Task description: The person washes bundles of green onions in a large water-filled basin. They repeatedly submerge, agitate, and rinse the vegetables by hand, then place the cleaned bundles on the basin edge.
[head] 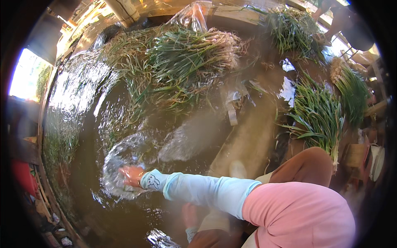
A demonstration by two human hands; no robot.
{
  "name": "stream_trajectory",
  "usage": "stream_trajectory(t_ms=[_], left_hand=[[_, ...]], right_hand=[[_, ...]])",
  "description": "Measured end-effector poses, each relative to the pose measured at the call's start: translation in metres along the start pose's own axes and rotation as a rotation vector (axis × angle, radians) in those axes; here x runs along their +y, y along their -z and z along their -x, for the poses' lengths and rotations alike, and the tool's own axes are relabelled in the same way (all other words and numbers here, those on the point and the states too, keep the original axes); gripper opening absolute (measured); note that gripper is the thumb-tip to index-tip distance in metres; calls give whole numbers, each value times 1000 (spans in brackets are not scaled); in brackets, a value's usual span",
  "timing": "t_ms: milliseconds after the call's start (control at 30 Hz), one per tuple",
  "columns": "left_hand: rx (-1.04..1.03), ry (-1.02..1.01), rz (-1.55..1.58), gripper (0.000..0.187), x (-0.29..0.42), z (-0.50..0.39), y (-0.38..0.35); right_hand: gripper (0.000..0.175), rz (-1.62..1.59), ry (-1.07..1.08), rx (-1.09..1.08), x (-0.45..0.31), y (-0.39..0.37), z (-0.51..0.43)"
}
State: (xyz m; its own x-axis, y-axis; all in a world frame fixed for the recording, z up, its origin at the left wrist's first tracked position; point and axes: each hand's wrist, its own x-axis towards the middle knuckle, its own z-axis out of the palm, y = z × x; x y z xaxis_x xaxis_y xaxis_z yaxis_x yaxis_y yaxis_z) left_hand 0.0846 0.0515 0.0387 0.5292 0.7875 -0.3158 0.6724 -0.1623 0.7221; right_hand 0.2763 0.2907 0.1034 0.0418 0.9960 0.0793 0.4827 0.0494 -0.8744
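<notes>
My right hand (131, 176), in a light blue arm sleeve (204, 189) with a cartoon print at the cuff, is at the surface of muddy brown water (102, 223). Water splashes in a ring around it. Its blurred fingers look spread, and no bundle shows in them. Lower down, my left hand (189, 215) is near my knee, blurred and partly hidden behind the right forearm; what it holds cannot be seen. Beyond the splash, a large heap of green-leaved allium plants (192, 55) with pale bulbs and roots lies at the water's edge.
Loose wet leaves (68, 124) float along the left side by a wooden edge (42, 130). Bundles of the plants (319, 108) stand at the right, with another heap (291, 31) farther back. Another person's legs (336, 24) are at the upper right. A clear plastic bag (198, 15) lies behind the heap.
</notes>
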Motion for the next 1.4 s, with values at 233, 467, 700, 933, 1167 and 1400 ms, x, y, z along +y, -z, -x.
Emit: stream_trajectory(t_ms=[233,467,700,933,1167,1400], left_hand=[[45,-137,-71,25,-42,-2,-10],[-71,171,8,31,-36,26,30],[-71,268,-209,34,-25,73,94],[-121,474,-153,36,-17,69,82],[-161,426,-112,38,-21,67,79],[-112,403,331,29,18,32,59]], right_hand=[[34,639,137,490,149,217,88],[41,1277,-427,567,214,502,120],[102,1350,-693,8,224,548,51],[116,1150,-868,65,271,534,15],[92,981,-674,-54,245,509,54],[45,1379,-237,255,269,322,143]])
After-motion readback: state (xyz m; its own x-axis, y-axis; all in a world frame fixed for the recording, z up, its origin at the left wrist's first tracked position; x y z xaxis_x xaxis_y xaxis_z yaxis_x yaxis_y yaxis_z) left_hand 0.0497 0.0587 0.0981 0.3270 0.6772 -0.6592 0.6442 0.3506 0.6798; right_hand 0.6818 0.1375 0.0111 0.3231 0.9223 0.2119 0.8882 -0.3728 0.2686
